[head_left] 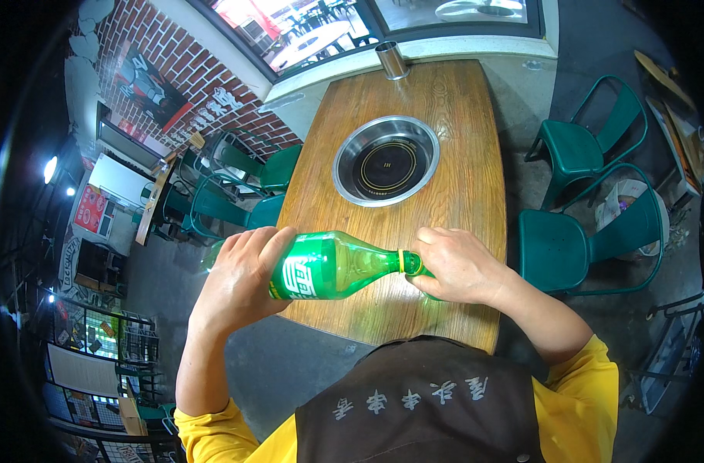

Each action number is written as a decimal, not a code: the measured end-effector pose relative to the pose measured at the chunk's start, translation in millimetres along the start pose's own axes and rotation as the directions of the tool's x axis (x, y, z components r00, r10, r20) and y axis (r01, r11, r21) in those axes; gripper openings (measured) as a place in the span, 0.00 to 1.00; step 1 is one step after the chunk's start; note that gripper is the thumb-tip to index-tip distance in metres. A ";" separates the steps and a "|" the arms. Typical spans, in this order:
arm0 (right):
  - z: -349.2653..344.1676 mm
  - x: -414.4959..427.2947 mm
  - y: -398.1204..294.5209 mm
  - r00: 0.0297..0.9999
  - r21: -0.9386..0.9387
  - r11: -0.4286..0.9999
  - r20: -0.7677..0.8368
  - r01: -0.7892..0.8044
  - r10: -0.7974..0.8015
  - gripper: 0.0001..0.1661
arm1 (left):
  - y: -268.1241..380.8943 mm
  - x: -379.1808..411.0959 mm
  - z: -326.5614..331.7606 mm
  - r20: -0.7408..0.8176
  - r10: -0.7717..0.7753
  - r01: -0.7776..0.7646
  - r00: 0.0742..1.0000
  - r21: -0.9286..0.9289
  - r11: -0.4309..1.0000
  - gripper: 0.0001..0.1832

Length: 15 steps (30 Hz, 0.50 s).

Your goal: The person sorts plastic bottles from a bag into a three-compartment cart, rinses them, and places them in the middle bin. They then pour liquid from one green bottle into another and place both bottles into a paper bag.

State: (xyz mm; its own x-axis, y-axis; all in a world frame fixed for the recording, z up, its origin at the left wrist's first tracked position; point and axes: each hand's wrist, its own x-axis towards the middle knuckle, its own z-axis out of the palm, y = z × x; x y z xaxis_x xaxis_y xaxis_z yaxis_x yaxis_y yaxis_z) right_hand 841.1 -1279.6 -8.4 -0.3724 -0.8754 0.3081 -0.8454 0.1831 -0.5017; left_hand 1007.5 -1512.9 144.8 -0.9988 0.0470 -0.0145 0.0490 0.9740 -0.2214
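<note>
My left hand [245, 278] is wrapped around the lower part of a large green plastic bottle [352, 266], which lies sideways in the air above the near part of a wooden table [462, 231]. The bottle bears a green label with white writing and has a yellow ring at its neck. At the bottle's mouth, my right hand [456, 266] is closed around something green, mostly hidden by the fingers; its kind cannot be told. Beyond the bottle, a round induction cooker [386, 165] is set into a steel-rimmed recess in the tabletop.
A metal cylinder [392, 61] stands at the table's far edge below the window. Green metal chairs [554, 249] flank the table on both sides. A white bin [632, 202] stands behind the right-hand chairs. A brick wall [213, 75] rises at the upper left.
</note>
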 end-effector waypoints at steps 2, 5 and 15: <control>0.4 0.0 0.6 1.000 0.002 1.000 0.000 0.001 -0.001 0.18 | 0.1 -0.5 -0.4 -0.002 0.000 0.000 1.000 -0.005 1.000 0.49; 0.8 -0.1 1.1 1.000 -0.003 1.000 -0.010 0.017 -0.017 0.17 | 1.0 -0.8 -1.3 -0.004 0.001 -0.001 1.000 -0.004 1.000 0.49; 2.5 1.2 0.6 1.000 0.011 1.000 -0.017 0.011 -0.011 0.17 | 2.9 -1.6 -6.0 0.006 -0.012 0.012 1.000 0.016 1.000 0.48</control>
State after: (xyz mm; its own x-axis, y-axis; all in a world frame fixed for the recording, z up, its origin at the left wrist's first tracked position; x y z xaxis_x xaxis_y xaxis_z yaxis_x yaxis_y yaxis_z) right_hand 841.1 -1281.6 -10.3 -0.3696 -0.8698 0.3270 -0.8452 0.1684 -0.5073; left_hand 1009.2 -1508.9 150.0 -0.9993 0.0337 -0.0178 0.0370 0.9708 -0.2369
